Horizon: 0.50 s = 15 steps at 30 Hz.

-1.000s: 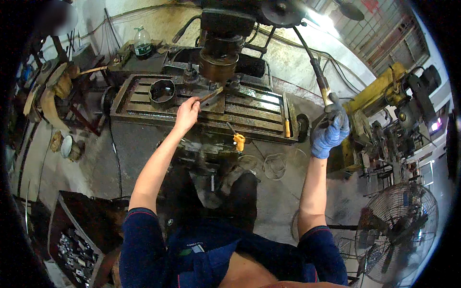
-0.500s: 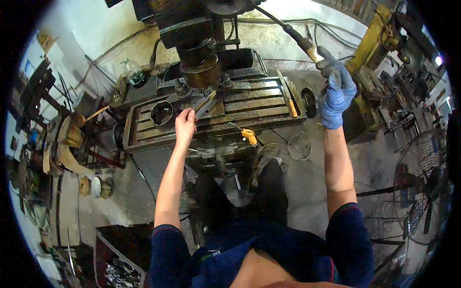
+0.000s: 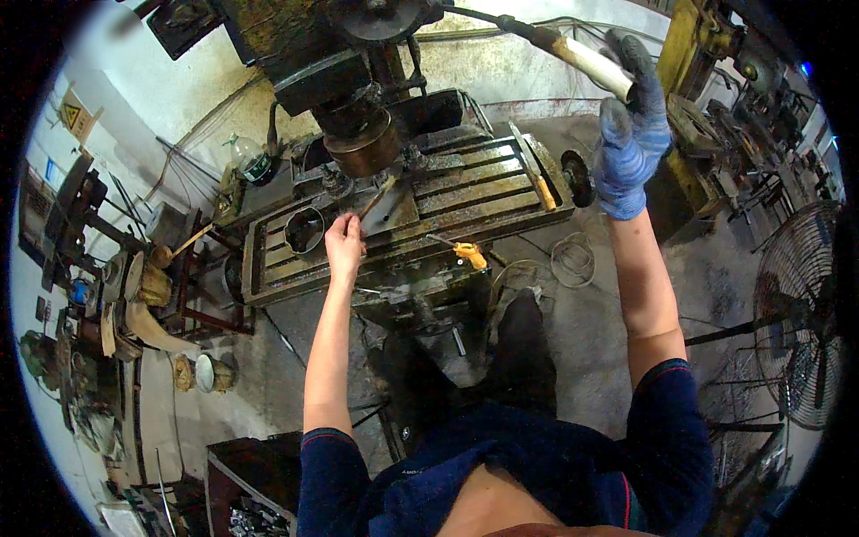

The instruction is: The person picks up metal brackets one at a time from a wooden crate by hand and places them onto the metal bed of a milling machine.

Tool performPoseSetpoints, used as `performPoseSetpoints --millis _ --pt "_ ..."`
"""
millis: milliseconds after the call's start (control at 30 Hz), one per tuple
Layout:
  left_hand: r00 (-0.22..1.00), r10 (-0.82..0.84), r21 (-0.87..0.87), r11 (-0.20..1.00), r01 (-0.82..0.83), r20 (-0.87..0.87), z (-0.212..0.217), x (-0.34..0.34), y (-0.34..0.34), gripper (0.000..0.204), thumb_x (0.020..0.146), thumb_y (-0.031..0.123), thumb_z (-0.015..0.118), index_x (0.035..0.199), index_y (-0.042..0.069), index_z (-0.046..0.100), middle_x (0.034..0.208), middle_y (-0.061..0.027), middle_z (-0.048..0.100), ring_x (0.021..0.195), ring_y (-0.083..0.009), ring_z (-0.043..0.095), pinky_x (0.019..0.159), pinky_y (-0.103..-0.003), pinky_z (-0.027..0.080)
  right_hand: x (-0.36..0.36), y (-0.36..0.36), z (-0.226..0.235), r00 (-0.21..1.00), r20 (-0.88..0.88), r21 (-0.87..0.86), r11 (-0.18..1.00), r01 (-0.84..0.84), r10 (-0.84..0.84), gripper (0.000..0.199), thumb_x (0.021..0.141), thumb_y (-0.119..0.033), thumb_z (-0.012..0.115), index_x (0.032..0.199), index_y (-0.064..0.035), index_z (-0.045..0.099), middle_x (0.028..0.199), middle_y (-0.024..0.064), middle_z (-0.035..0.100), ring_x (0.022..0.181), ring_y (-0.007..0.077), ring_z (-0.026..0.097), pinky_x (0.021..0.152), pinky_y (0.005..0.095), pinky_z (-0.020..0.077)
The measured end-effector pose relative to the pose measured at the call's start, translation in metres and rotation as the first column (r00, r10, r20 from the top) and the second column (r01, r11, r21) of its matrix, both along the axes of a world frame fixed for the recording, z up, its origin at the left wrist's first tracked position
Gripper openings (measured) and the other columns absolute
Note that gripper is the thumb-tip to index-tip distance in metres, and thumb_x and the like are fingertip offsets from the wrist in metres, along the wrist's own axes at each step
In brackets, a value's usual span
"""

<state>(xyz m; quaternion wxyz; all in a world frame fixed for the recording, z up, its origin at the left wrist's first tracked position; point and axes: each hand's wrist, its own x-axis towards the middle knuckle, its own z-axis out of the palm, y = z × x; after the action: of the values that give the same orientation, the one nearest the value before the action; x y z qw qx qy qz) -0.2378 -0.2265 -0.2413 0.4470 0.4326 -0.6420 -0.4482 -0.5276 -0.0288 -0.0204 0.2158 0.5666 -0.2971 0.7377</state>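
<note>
My bare left hand (image 3: pixel 344 243) is closed around the handle of a thin brush (image 3: pixel 378 196), its tip pointing up and right beneath the machine's round spindle head (image 3: pixel 362 143). Just left of that hand, a dark round pot (image 3: pixel 288 234) with dark contents sits on the slotted machine table (image 3: pixel 447 199). At the upper right, my right hand (image 3: pixel 637 143) wears a blue and grey glove. Its fingers are apart beside the pale sleeve (image 3: pixel 598 68) on the end of a machine lever (image 3: pixel 501 23); whether they touch it I cannot tell.
A file (image 3: pixel 534 168) with a yellow handle lies on the table's right part. A yellow air-gun-like tool (image 3: pixel 470 256) hangs at the front edge. A large fan (image 3: pixel 801 313) stands at right. A clear bottle (image 3: pixel 250 161) is at far left; a metal-scrap bin (image 3: pixel 259 483) stands below.
My right hand has loosened from around the lever's end, and its fingers have spread. The lever's pale sleeve now shows more fully. My left hand still holds the brush near the pot.
</note>
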Motion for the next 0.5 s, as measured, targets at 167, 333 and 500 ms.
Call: performPoseSetpoints --millis 167,333,500 --pt "1.0 0.003 -0.004 1.0 -0.002 0.027 0.002 -0.009 -0.006 0.025 0.087 0.018 0.051 0.099 -0.003 0.057 0.065 -0.0057 0.056 0.041 -0.0084 0.046 0.038 -0.023 0.037 0.002 -0.003 0.02 0.876 -0.292 -0.046 0.92 0.388 -0.384 0.039 0.074 -0.019 0.066 0.11 -0.0052 0.058 0.121 0.0137 0.049 0.112 0.0257 0.047 0.097 0.0358 0.0334" --pt "0.999 0.027 -0.059 0.998 -0.025 0.04 0.0 -0.024 -0.017 0.025 0.087 0.018 0.051 0.099 -0.002 0.058 0.063 -0.0063 0.057 0.042 -0.0096 0.049 0.039 -0.025 0.038 -0.005 -0.008 0.085 0.705 -0.359 -0.124 0.78 0.614 -0.612 0.023 0.067 -0.028 0.068 0.071 -0.0053 0.064 0.088 0.0136 0.061 0.107 0.0281 0.046 0.088 0.0379 0.0353" --pt "0.983 0.176 -0.094 0.981 -0.171 0.048 -0.011 -0.026 -0.03 0.022 0.087 0.017 0.052 0.097 -0.002 0.059 0.06 -0.0057 0.054 0.042 -0.011 0.05 0.04 -0.026 0.04 -0.007 -0.029 0.134 0.833 -0.327 -0.089 0.892 0.443 -0.447 0.015 0.07 -0.011 0.07 0.081 -0.0019 0.064 0.095 0.0087 0.058 0.072 0.0161 0.059 0.066 0.0248 0.047"
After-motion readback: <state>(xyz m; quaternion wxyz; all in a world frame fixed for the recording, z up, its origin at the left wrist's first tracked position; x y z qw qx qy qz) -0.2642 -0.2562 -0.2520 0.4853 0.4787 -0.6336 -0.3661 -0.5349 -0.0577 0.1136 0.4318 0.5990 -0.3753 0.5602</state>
